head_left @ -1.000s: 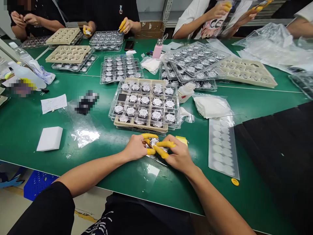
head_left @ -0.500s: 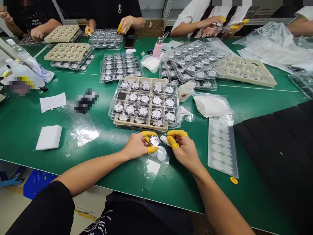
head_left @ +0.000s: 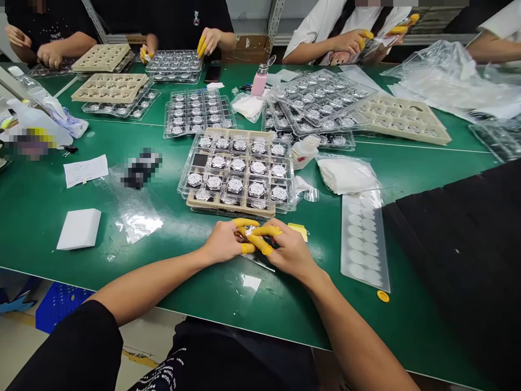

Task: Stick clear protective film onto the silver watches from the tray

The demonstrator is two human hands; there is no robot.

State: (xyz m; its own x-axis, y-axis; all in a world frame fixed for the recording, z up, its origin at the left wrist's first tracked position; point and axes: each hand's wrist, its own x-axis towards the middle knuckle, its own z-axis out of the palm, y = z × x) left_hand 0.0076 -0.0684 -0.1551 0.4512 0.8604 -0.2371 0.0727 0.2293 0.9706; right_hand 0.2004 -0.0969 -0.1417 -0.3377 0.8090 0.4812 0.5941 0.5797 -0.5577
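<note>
At the left, a translucent bottle [head_left: 32, 119] stands near a beige tray [head_left: 103, 99], which rests on clear trays loaded with round watch heads. Further right, another clear stack [head_left: 186, 111] carries the same parts in rows.

In the middle, a clear tray [head_left: 199, 160] lies on a beige one; most pockets hold watch heads, while one at its left shows only a black lining. Just in front, the left hand [head_left: 228, 241] pinches a watch head [head_left: 251, 228], largely hidden, and the right hand [head_left: 287, 244] presses its fingertips together there on a small white wipe [head_left: 248, 232].

To the right come fanned clear trays [head_left: 309, 130] of watch heads, a beige tray [head_left: 411, 137] with metal parts, and a sleeve [head_left: 345, 258] of white discs.

The tabletop [head_left: 203, 293] is glossy green, with a blue perforated bin [head_left: 61, 307] below at left. Co-workers sit opposite, before grey shelving [head_left: 254, 27].
</note>
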